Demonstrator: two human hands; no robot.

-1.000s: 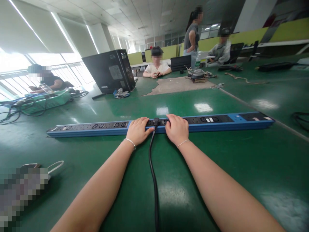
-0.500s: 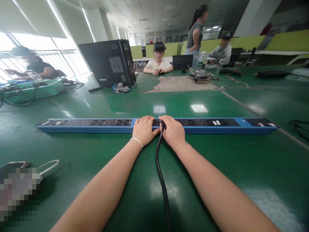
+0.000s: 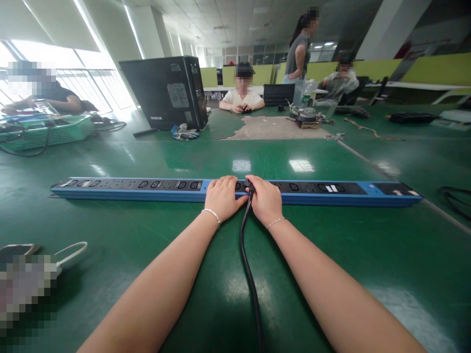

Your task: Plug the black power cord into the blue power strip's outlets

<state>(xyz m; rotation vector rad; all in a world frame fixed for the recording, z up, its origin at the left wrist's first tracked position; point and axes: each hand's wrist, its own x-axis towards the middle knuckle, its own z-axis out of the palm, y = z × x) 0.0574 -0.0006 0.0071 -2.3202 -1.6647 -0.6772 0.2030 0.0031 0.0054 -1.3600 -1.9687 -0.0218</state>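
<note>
Plug (image 3: 250, 186), untouched earlier, sits pinched by right hand (image 3: 267, 200); left hand (image 3: 222, 200) keeps fingers together.

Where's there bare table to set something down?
Bare table lies beyond the strip, short of the gloves; more lies between the strip and your right forearm. It's crowded at the plug, between your left hand and right hand, and far left, around the basket.

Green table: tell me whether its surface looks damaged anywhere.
Yes, apparently: beyond the power strip, the table has a pale patch whose left edge is ragged, as if the green there had torn away.
</note>
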